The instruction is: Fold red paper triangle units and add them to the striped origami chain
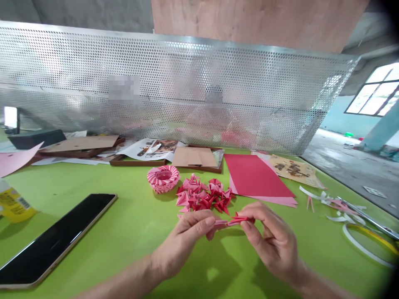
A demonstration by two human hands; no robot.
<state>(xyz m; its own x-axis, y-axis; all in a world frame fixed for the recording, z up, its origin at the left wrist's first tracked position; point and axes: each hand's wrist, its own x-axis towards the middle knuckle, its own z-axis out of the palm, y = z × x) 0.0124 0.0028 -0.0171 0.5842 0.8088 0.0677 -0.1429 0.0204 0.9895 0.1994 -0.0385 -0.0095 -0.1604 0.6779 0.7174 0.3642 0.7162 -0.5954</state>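
Observation:
My left hand (193,232) pinches a pink folded paper piece (220,223) between thumb and fingers. Facing it, my right hand (274,236) pinches a red folded paper piece (238,219). The tips of the two pieces meet just above the table; whether one is tucked into the other I cannot tell. Right behind my hands lies a loose pile of pink and red folded paper pieces (202,194). Left of that pile stands a small round bowl (163,179) built from pink and red folded paper.
A large phone (59,236) lies at left beside a yellow wrapper (15,205). Red and pink sheets (257,174) lie behind my right hand. Scissors (368,218), paper strips and a tape roll (368,245) are at right. Framed boards (196,158) line the perforated metal screen (187,95).

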